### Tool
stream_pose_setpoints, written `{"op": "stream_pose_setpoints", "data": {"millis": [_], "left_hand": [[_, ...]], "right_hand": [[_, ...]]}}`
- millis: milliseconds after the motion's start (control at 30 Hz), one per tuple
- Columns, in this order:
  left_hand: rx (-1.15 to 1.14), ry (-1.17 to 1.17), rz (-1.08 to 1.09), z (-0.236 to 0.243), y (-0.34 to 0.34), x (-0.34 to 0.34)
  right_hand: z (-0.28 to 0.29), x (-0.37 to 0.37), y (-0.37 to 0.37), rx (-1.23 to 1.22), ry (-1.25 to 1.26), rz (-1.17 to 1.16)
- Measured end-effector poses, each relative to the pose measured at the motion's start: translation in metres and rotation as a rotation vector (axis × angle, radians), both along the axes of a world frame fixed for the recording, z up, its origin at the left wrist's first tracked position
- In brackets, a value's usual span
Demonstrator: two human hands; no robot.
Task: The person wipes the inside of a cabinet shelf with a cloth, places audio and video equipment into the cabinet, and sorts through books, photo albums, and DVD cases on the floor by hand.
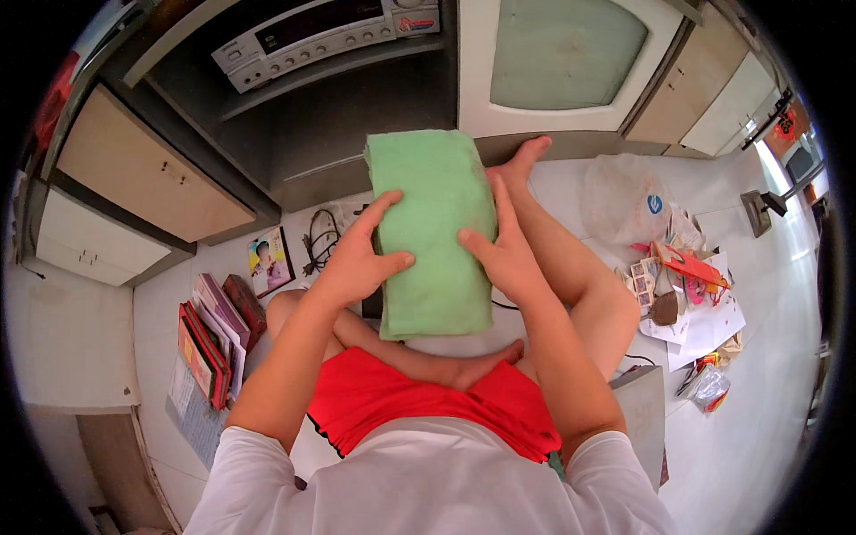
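Observation:
A light green folded cloth [437, 223], thick and roughly rectangular, is between my two hands above my crossed legs. Along its left side presses my left hand [361, 259], thumb on the front face and fingers at the edge. My right hand [508, 250] grips the opposite side, its thumb likewise on the front. Greyish smudges mark the cloth near its upper right edge. Behind the cloth, a dark object and a black cord are mostly hidden.
Left of me are a stack of books or folders [214, 339], a photo [269, 261] and a coiled black cable [321, 241]. A plastic bag [624, 201], papers [704, 325] and small packets [709, 388] lie right. Ahead stands a cabinet [366, 178] holding a silver audio unit [325, 40].

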State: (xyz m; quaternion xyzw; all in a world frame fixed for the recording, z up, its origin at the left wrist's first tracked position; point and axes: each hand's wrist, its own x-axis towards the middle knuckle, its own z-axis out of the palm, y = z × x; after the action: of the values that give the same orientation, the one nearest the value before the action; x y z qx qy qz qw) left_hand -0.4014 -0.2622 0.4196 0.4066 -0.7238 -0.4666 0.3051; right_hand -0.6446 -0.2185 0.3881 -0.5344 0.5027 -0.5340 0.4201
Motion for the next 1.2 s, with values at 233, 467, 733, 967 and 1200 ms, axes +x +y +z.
{"op": "stream_pose_setpoints", "data": {"millis": [233,467,733,967,1200], "left_hand": [[-0.059,-0.120,0.101,0.034,0.010,0.006],[-0.198,-0.071,0.007,0.041,0.021,0.007],[-0.128,0.031,0.032,0.043,0.022,0.022],[-0.146,0.152,0.055,0.057,0.029,0.031],[-0.335,0.025,0.301,0.072,0.029,0.057]], "right_hand": [[0.041,-0.013,0.014,-0.003,0.362,0.296],[0.053,-0.012,0.010,0.100,0.463,0.193],[0.064,-0.001,0.010,0.105,0.546,0.270],[0.048,0.034,-0.015,-0.048,0.156,0.147],[0.048,0.112,-0.060,-0.140,0.360,0.172]]}}
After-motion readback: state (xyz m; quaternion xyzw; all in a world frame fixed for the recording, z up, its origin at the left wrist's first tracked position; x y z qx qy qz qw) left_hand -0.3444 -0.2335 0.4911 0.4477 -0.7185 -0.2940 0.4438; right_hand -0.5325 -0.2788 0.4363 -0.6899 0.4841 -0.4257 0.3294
